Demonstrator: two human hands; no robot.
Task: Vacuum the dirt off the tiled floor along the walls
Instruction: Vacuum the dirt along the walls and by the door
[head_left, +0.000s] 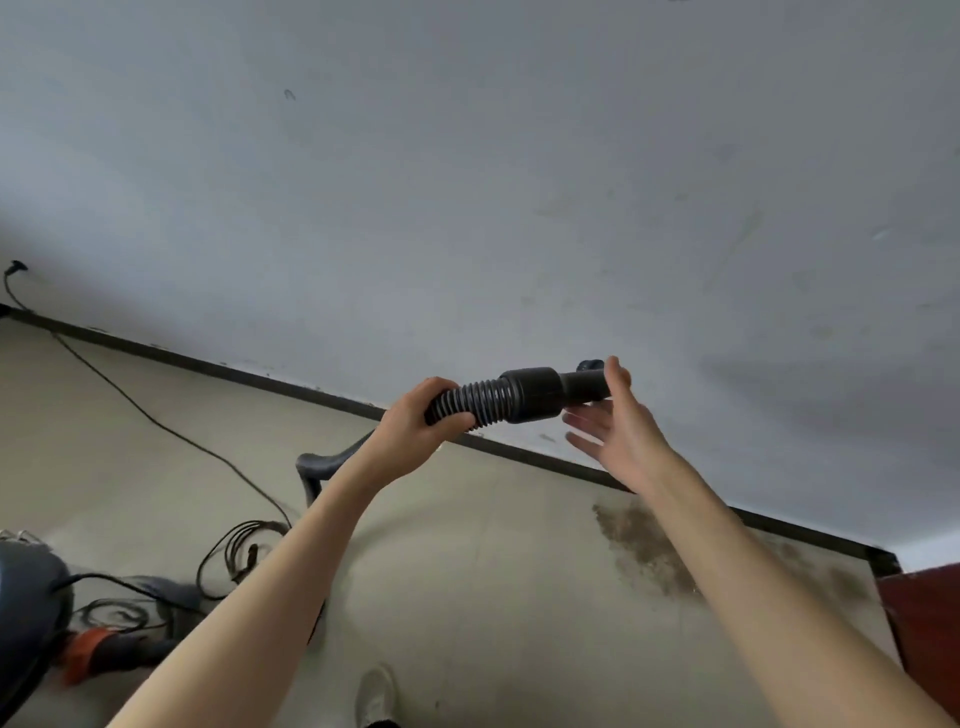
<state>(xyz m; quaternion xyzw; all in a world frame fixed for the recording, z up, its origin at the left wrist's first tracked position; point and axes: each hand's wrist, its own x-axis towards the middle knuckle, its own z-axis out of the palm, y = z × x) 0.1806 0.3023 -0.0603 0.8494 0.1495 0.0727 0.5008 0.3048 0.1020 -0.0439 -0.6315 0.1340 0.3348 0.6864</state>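
Head view: two hands, one vacuum hose (467, 402), one dirt patch (641, 551) at 5 o'clock on floor by wall. Left hand (415, 423) is gripping the ribbed hose; hose end is pointing toward 3 o'clock, long axis approx horizontal. Right hand (618, 421) is hovering, fingers spread, beside the nozzle cuff (530, 395). Vacuum body (26, 608) is sitting at 8 o'clock w/ one cable (171, 431).

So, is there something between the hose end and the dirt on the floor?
Nothing visible. The hose end, gripped by the left hand, is raised before the wall; the dirt patch lies below by the baseboard, with only the right forearm crossing the view.
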